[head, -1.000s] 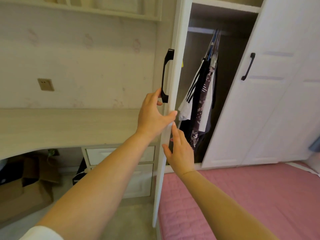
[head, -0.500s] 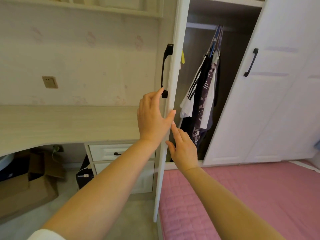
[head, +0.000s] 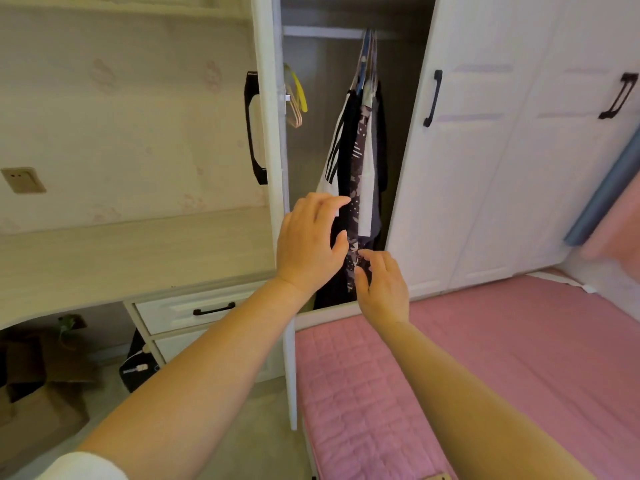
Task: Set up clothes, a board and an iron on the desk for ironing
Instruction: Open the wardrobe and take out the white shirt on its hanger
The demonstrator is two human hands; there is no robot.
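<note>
Several clothes hang from a rail inside the open wardrobe: a white garment with black stripes, a dark patterned one, and white and dark ones. My left hand is held in front of the striped garment with its fingers spread and relaxed, holding nothing. Lower down, my right hand pinches the lower edge of the dark patterned garment between thumb and fingers. The pale wooden desk lies bare to the left. No board or iron is in view.
The open wardrobe door with a black handle stands edge-on between desk and clothes. Empty hangers hang behind it. A pink bed fills the lower right. Drawers and cardboard boxes sit under the desk.
Both hands have left the door's edge and moved right, into the wardrobe opening. The right hand has taken hold of the patterned garment's lower edge. The door stands wider open.
</note>
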